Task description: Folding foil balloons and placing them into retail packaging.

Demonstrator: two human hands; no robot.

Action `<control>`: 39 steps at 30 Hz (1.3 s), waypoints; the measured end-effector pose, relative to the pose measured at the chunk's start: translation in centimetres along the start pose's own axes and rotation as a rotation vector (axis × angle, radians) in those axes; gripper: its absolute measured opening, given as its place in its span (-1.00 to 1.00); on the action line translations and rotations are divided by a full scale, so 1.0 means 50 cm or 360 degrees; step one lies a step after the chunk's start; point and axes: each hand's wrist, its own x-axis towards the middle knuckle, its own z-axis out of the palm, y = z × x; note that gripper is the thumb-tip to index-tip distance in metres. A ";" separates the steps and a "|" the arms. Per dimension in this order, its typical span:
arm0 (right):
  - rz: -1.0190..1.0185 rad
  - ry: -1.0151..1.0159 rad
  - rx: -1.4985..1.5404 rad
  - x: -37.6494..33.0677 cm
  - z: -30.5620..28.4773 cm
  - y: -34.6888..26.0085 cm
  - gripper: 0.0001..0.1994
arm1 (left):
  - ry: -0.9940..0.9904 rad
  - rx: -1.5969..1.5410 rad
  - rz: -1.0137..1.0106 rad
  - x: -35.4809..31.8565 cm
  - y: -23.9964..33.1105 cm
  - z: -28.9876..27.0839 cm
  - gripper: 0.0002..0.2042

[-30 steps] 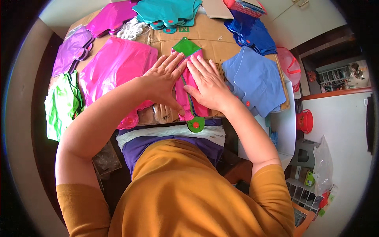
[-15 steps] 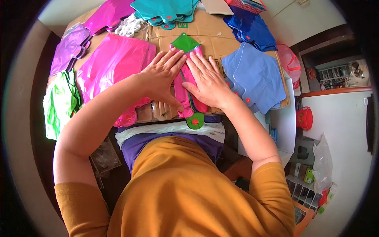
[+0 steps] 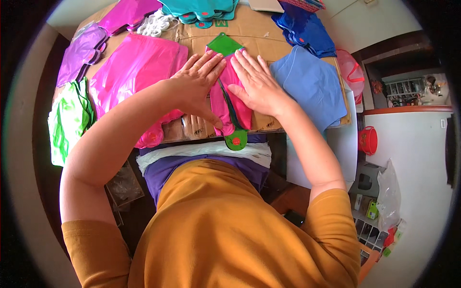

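A folded, shiny foil-like piece in pink point(image 3: 220, 106) and green lies on the cardboard in front of me. Its green pointed top point(image 3: 224, 44) shows beyond my fingertips, and a round green tab point(image 3: 235, 141) with a red dot hangs at the near edge. My left hand point(image 3: 198, 79) rests flat on the left pink flap, fingers stretched and thumb lower down. Over the right flap lies my right hand point(image 3: 259, 86), also flat with fingers apart. A dark green strip point(image 3: 231, 108) shows between the two flaps. Neither hand grips anything.
Left of the piece are stacks of pink point(image 3: 134, 72), purple point(image 3: 79, 55) and light green point(image 3: 72, 122) sheets. Teal point(image 3: 199, 12) and dark blue point(image 3: 307, 31) stacks lie farther back, light blue point(image 3: 309, 89) ones at right. White cord point(image 3: 156, 23) is bundled behind. All rest on cardboard point(image 3: 199, 36).
My right hand has slid a little to the right, widening the space between my hands. The dark green strip between the pink flaps shows more. The whole view has shifted slightly.
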 end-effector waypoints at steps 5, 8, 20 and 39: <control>-0.0118 -0.0150 -0.0015 -0.067 -0.019 -0.067 -0.20 | -0.0005 0.0027 -0.0013 0.000 0.000 0.005 0.40; -0.0169 -0.0124 0.0074 -0.122 -0.030 -0.111 -0.16 | -0.0020 0.0001 -0.0022 0.001 0.004 -0.002 0.40; -0.0138 0.0125 0.0703 -0.140 -0.086 -0.059 -0.52 | 0.0064 -0.0013 0.0022 -0.003 -0.007 0.013 0.39; -0.0028 0.0162 0.0011 -0.043 0.016 -0.051 -0.30 | 0.0330 -0.0010 0.0081 -0.017 -0.002 0.015 0.39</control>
